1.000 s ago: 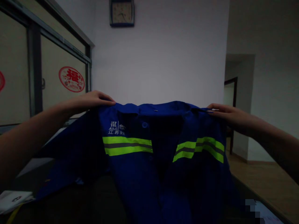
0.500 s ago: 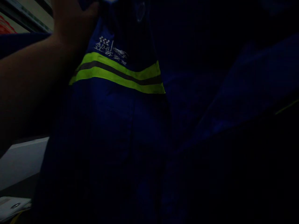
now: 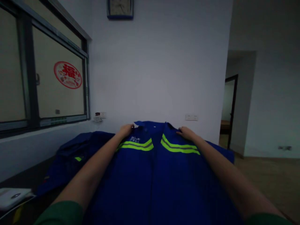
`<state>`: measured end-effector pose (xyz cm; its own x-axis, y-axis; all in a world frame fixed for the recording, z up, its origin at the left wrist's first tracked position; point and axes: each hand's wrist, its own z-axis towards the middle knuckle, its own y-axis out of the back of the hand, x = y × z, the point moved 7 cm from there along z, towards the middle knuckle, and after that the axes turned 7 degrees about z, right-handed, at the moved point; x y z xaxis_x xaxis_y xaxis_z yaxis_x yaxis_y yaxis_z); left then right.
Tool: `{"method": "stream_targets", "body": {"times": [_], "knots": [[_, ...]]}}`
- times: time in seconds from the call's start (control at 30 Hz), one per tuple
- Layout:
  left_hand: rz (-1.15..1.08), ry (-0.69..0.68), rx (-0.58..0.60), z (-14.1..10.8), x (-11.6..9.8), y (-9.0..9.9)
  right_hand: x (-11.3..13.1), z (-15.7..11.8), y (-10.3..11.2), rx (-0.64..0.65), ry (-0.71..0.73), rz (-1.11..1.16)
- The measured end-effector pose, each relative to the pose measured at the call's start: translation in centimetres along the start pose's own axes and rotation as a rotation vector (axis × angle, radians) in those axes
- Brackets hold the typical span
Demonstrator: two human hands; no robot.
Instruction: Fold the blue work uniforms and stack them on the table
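A dark blue work jacket [image 3: 133, 175] with yellow-green reflective bands across the chest spreads out in front of me, its front toward me and its collar at the far end. White lettering marks the chest on the left. My left hand [image 3: 127, 129] grips the jacket at the left shoulder beside the collar. At the other shoulder, my right hand [image 3: 187, 133] pinches the cloth. Both arms are stretched forward. The jacket's lower part runs into shadow at the bottom of the view.
More dark blue clothing [image 3: 70, 156] lies on a dark surface to the left. A white device [image 3: 14, 197] with a cable sits at the lower left. Ahead is a wall with a clock [image 3: 120, 8] and sockets [image 3: 191, 117]. A window [image 3: 58, 75] is left, a doorway [image 3: 231, 109] right.
The jacket, close before the camera and filling most of the view, is now farther off and spread between both hands. The wall, clock and right hand have come into view.
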<state>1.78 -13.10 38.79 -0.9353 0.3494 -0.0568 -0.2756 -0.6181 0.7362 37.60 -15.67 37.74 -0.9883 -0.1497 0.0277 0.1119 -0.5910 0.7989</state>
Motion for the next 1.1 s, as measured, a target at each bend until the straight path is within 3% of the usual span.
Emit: {"method": "stream_targets", "body": {"times": [0.07, 0.13, 0.23, 0.3, 0.43, 0.57, 0.7, 0.83, 0.97, 1.1], "knots": [[0.036, 0.041, 0.081, -2.4, 0.6, -7.1, -1.0, -2.1, -7.0, 0.069, -0.05, 0.006], [0.057, 0.049, 0.158, -5.2, 0.7, -13.2, -1.6, -4.5, -12.4, 0.123, -0.094, 0.018], [0.044, -0.017, 0.285, -9.2, -0.7, -19.8, -1.0, -6.9, -16.7, 0.143, -0.122, 0.048], [0.018, -0.101, 0.343, -11.3, -2.4, -22.3, 0.6, -7.6, -18.0, 0.136, -0.094, 0.088], [-0.013, -0.255, 0.412, -14.0, -5.7, -24.4, 6.0, -8.9, -20.0, 0.193, 0.066, 0.197], [0.017, -0.246, 0.398, -15.1, -6.5, -25.2, 9.9, -11.5, -22.6, 0.264, 0.208, 0.241], [0.018, -0.222, 0.374, -16.1, -6.6, -25.4, 10.1, -13.6, -24.2, 0.257, 0.233, 0.237], [-0.096, -0.162, 0.417, -16.6, -6.4, -25.5, 9.6, -14.7, -24.1, 0.227, 0.263, 0.252], [-0.325, -0.087, 0.354, -13.7, -4.9, -25.0, 9.4, -13.0, -22.6, 0.216, 0.256, 0.35], [-0.363, -0.031, 0.211, -7.7, -2.6, -24.9, 7.9, -7.9, -20.6, 0.089, 0.116, 0.512]]}}
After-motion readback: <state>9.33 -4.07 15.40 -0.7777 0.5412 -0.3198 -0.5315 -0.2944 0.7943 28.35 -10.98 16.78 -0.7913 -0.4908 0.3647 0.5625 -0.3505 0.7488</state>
